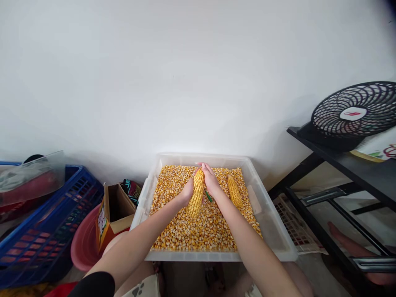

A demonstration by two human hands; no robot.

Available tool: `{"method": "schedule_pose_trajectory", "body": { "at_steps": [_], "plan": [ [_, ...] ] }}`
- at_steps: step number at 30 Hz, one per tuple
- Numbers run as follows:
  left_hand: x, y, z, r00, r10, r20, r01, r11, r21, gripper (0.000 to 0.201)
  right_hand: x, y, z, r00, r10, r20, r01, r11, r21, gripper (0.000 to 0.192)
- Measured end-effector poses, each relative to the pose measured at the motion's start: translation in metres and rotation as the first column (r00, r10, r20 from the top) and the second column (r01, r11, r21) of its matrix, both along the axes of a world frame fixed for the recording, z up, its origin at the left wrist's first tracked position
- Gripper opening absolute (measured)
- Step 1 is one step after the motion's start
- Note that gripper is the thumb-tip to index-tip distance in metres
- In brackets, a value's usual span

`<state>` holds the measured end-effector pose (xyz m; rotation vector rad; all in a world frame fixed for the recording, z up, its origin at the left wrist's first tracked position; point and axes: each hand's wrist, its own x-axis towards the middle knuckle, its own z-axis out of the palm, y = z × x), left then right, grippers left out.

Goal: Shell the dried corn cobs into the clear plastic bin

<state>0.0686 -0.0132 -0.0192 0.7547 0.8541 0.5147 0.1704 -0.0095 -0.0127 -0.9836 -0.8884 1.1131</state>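
Observation:
An ear of corn (pixel 195 196) with full rows of yellow kernels is held over a bin of loose kernels, its near end pointing towards me. My left hand (pixel 188 190) wraps round its left side. At the far end, my right hand (pixel 209 178) closes against the cob from the right, its fingers reaching over the tip. A narrow green object (pixel 208 196) shows just below my right palm; whether that hand holds it I cannot tell. Another ear of corn (pixel 235 191) lies on the loose corn kernels (pixel 204 235) to the right.
The translucent plastic bin (pixel 274 222) stands against a white wall. On the left are a blue crate (pixel 40 235), a pink basin (pixel 82 239) and an open cardboard box (pixel 119 214). A black fan (pixel 352 113) rests on a dark-framed table (pixel 334 156) at right; a person's foot (pixel 340 235) shows beneath.

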Motion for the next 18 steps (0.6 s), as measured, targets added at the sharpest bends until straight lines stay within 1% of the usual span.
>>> {"method": "schedule_pose_trajectory", "body": {
  "at_steps": [4,9,14,18],
  "plan": [
    [-0.001,0.002,-0.001,0.999,-0.015,-0.028,0.014,0.999,-0.035,0.048,0.000,0.000,0.000,1.000,0.003,0.004,-0.003,1.000,0.013,0.033],
    [-0.002,0.002,0.001,0.999,-0.018,-0.030,0.017,0.999,-0.037,0.047,0.001,-0.001,0.003,0.999,0.049,-0.023,-0.048,0.998,0.033,0.032],
    [-0.002,0.001,0.003,0.998,-0.049,0.031,0.051,0.997,-0.055,0.046,0.000,-0.004,0.011,0.992,0.060,-0.109,-0.059,0.998,0.019,0.033],
    [-0.002,0.002,0.002,0.991,-0.082,0.102,0.087,0.995,-0.041,0.045,-0.001,-0.005,0.020,0.978,0.064,-0.198,-0.070,0.997,-0.020,0.040]
  ]
}}
